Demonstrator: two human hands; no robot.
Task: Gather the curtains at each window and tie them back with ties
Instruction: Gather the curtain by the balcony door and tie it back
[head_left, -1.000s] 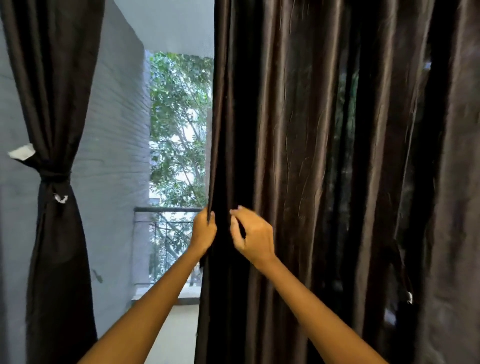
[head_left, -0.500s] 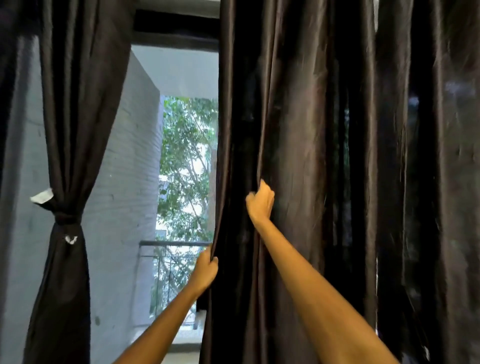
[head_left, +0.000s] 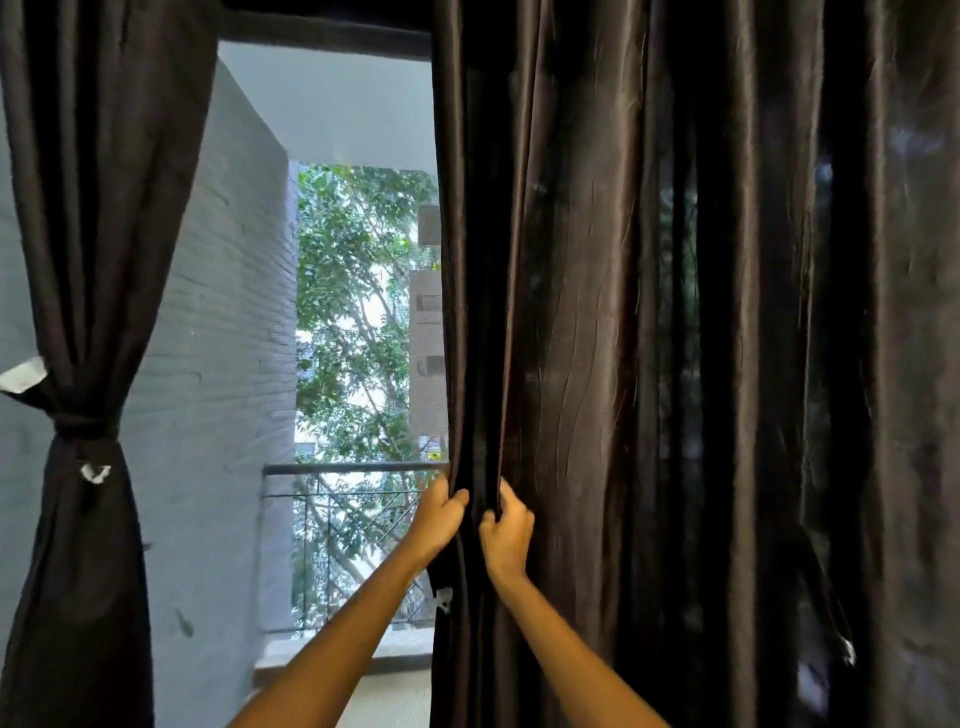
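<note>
Dark brown satin curtain (head_left: 597, 338) hangs loose just right of the open balcony doorway (head_left: 358, 312). Both hands pinch folds at its left edge: left hand (head_left: 439, 519) on the outermost fold, right hand (head_left: 506, 535) just beside it, fingers curled into the fabric.

An open gap lay between the tied left curtain (head_left: 78, 312) and the hanging right curtain (head_left: 649, 338). Beyond it the balcony railing (head_left: 353, 468) and grey wall (head_left: 223, 364) barred further reach
</note>
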